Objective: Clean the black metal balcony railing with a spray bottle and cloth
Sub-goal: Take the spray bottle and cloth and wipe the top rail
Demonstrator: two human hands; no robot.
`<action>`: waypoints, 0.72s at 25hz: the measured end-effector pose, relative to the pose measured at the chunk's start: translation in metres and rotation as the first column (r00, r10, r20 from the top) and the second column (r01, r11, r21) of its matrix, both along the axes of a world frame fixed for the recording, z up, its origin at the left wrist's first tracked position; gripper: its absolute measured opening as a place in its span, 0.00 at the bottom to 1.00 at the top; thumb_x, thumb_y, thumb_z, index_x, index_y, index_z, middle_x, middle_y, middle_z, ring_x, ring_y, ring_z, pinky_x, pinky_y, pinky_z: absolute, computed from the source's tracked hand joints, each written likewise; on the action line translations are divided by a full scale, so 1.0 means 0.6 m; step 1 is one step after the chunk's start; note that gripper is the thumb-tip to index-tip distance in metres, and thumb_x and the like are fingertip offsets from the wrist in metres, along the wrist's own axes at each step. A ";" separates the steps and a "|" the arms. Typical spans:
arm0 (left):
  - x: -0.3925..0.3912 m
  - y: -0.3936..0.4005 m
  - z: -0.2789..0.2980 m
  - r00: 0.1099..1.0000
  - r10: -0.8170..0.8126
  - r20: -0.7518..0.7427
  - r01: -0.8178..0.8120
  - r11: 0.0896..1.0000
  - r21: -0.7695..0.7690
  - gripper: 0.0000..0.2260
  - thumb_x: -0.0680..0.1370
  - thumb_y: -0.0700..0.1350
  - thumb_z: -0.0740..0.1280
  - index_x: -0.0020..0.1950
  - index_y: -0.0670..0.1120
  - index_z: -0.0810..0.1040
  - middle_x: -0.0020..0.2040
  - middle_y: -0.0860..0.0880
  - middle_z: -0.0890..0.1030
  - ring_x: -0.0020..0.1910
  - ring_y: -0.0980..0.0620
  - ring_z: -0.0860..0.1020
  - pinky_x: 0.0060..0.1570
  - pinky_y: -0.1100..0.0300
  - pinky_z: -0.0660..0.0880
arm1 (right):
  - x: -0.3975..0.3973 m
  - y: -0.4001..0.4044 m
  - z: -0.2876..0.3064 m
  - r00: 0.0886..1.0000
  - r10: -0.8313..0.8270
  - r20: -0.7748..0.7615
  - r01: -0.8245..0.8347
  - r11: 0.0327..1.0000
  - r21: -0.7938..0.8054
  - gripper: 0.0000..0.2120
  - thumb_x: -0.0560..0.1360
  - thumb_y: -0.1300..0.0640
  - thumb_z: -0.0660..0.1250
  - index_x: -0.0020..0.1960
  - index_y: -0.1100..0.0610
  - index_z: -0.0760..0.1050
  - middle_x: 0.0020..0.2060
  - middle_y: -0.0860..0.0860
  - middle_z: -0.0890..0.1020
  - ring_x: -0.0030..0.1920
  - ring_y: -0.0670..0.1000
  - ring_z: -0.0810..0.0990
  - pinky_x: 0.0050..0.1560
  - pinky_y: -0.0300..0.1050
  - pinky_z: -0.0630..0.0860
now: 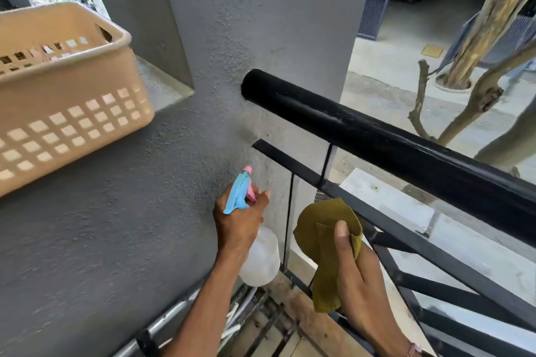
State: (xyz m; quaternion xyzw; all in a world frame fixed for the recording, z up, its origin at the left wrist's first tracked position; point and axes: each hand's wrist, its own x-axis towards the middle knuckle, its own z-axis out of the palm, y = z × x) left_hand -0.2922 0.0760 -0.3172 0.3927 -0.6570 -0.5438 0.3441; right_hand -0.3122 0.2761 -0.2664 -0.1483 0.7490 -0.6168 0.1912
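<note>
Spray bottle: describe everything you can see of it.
The spray bottle has a light blue spray head with a pink nozzle tip and trigger, and a translucent whitish plastic body. It is held roughly upright, nozzle aimed up and away toward the grey wall. The left hand grips its neck, fingers around the trigger, hiding the neck. It touches nothing else.

I see a grey concrete ledge (162, 87) set in the textured grey wall (87, 240), upper left. A beige perforated plastic basket (66, 113) sits on it, overhanging the front edge (contents unclear through the holes). The ledge's bare strip shows just right of the basket.
</note>
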 end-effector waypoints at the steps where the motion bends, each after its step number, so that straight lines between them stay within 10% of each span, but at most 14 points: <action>1: 0.003 -0.006 -0.002 1.000 -0.006 0.013 0.006 1.000 -0.030 0.09 0.72 0.41 0.80 0.44 0.42 0.81 0.36 0.47 0.82 0.31 0.52 0.79 0.36 0.48 0.84 | 0.002 -0.009 0.001 1.000 -0.001 0.002 0.001 1.000 0.003 0.17 0.80 0.40 0.54 0.53 0.40 0.81 0.47 0.34 0.84 0.48 0.37 0.82 0.49 0.27 0.74; 5: 0.006 -0.023 -0.008 0.997 -0.067 0.041 0.070 0.992 -0.102 0.14 0.72 0.41 0.79 0.34 0.47 0.76 0.28 0.54 0.75 0.28 0.53 0.73 0.32 0.48 0.79 | 0.003 -0.045 0.007 0.997 -0.049 -0.058 0.052 0.997 0.062 0.36 0.76 0.27 0.53 0.47 0.59 0.80 0.31 0.62 0.78 0.34 0.59 0.76 0.34 0.44 0.76; 8: 0.010 -0.018 -0.001 0.983 -0.180 0.021 0.181 0.975 -0.132 0.12 0.72 0.40 0.79 0.38 0.50 0.77 0.29 0.56 0.75 0.28 0.57 0.74 0.33 0.55 0.77 | 0.010 -0.061 0.013 0.983 -0.149 -0.109 0.158 0.984 0.081 0.40 0.74 0.26 0.52 0.46 0.63 0.78 0.28 0.60 0.74 0.29 0.48 0.70 0.33 0.50 0.70; 14: 0.005 -0.023 -0.007 0.973 -0.230 -0.010 0.229 0.972 -0.052 0.10 0.73 0.40 0.79 0.39 0.48 0.79 0.31 0.55 0.79 0.29 0.57 0.77 0.33 0.47 0.82 | 0.023 -0.109 0.025 0.910 -0.274 -0.311 0.261 0.962 -0.083 0.15 0.81 0.41 0.54 0.49 0.50 0.71 0.27 0.47 0.73 0.26 0.46 0.71 0.25 0.40 0.65; 16: 0.008 -0.025 -0.001 0.982 -0.187 -0.022 0.185 0.980 -0.067 0.10 0.72 0.41 0.78 0.37 0.47 0.78 0.30 0.55 0.78 0.29 0.55 0.75 0.34 0.46 0.80 | 0.012 -0.158 0.028 0.893 -0.212 -0.397 0.173 0.976 -0.133 0.14 0.81 0.56 0.57 0.65 0.52 0.69 0.41 0.37 0.78 0.41 0.39 0.79 0.40 0.30 0.74; 18: 0.012 -0.031 0.001 0.987 -0.156 -0.032 0.152 0.983 -0.104 0.05 0.71 0.42 0.73 0.38 0.47 0.79 0.31 0.56 0.79 0.31 0.55 0.76 0.37 0.50 0.78 | -0.023 -0.222 0.011 0.841 -0.133 -0.525 0.143 0.990 -0.021 0.26 0.80 0.61 0.57 0.77 0.60 0.60 0.70 0.54 0.73 0.72 0.48 0.70 0.71 0.43 0.70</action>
